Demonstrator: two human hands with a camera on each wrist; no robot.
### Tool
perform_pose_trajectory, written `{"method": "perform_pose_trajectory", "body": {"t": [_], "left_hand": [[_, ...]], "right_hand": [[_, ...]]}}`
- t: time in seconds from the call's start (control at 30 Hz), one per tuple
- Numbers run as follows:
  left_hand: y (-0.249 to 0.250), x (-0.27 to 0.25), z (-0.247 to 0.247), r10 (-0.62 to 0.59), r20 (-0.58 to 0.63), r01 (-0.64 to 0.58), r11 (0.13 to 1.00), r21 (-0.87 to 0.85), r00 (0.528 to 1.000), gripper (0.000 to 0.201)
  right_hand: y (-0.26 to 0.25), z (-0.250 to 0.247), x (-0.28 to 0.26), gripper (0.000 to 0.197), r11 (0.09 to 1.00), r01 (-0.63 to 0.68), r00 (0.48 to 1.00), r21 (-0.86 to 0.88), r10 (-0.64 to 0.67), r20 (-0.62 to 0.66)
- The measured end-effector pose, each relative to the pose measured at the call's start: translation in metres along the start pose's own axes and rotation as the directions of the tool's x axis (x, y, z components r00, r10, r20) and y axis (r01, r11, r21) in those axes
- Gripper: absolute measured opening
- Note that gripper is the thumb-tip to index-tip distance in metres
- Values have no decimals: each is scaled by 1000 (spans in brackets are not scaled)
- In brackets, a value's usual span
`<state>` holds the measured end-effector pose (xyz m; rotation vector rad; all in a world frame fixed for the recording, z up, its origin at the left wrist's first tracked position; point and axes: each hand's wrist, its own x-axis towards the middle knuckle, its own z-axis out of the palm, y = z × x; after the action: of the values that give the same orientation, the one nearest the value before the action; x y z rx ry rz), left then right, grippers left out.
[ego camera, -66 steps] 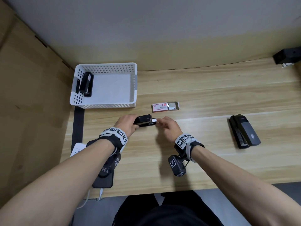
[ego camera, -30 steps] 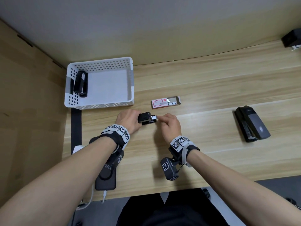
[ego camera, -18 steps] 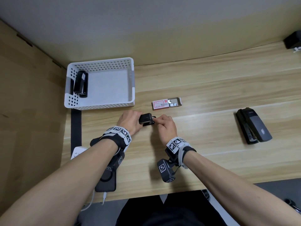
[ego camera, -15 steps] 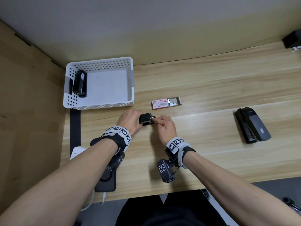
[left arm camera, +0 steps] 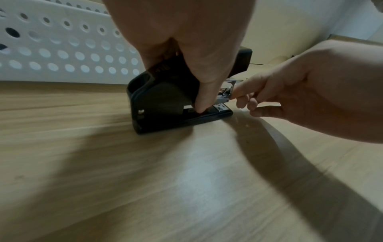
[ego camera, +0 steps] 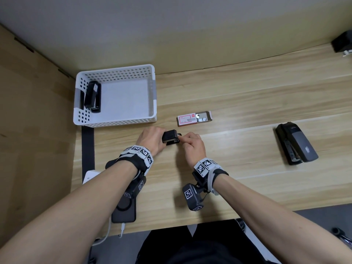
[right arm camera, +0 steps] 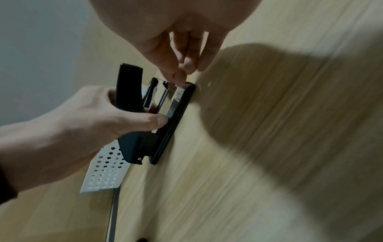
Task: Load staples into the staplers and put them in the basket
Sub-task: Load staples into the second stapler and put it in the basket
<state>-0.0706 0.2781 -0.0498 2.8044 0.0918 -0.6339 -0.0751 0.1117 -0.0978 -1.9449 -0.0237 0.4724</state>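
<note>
A small black stapler (ego camera: 170,138) stands on the wooden table with its lid tipped up. My left hand (ego camera: 153,139) grips its body from the left, thumb on the near side (left arm camera: 200,104). My right hand (ego camera: 182,137) pinches a silvery strip of staples at the front end of the metal magazine (right arm camera: 165,96), fingertips (right arm camera: 178,74) touching it. The strip itself is mostly hidden by the fingers. An open red-and-white staple box (ego camera: 194,119) lies just behind. The white perforated basket (ego camera: 118,122) at back left holds one black stapler (ego camera: 92,97).
A larger grey-and-black stapler (ego camera: 296,143) lies to the right. A black phone (ego camera: 124,208) with a cable sits under my left wrist near the table's front edge. A black object (ego camera: 342,43) is at the far right corner by the wall.
My right hand has moved left, up to the stapler's front, and the silvery strip seen between hand and stapler has gone in. The left hand keeps its grip.
</note>
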Motion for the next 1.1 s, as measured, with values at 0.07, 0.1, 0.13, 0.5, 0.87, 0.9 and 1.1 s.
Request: {"method": "perform_pose_trajectory", "body": {"t": [0.07, 0.1, 0.13, 0.5, 0.87, 0.9, 1.1], "left_hand": [[-2, 0, 1, 4, -8, -4, 1000, -1, 1000, 6], [-2, 0, 1, 7, -10, -7, 1000, 3, 1000, 7], [-2, 0, 1, 8, -8, -8, 1000, 5, 1000, 7], [10, -6, 7, -67, 18, 67, 997, -27, 998, 8], [55, -42, 26, -353, 215, 413, 785, -461, 911, 45], [57, -43, 26, -360, 260, 444, 718, -536, 896, 47], [54, -44, 37, -280, 409, 493, 403, -771, 869, 64]], "right_hand": [[2, -3, 1, 47, 1000, 22, 999, -15, -21, 36], [3, -6, 1, 47, 999, 35, 998, -28, -33, 57], [5, -8, 2, 48, 998, 44, 997, -40, -41, 70], [15, -50, 1, 40, 997, -23, 996, -78, 16, -85], [-4, -76, -32, 24, 992, -64, 975, -110, 85, 203], [-6, -78, -34, 23, 988, -48, 963, -145, 85, 256], [-8, -91, -44, 53, 916, 24, 851, -400, 191, 490]]}}
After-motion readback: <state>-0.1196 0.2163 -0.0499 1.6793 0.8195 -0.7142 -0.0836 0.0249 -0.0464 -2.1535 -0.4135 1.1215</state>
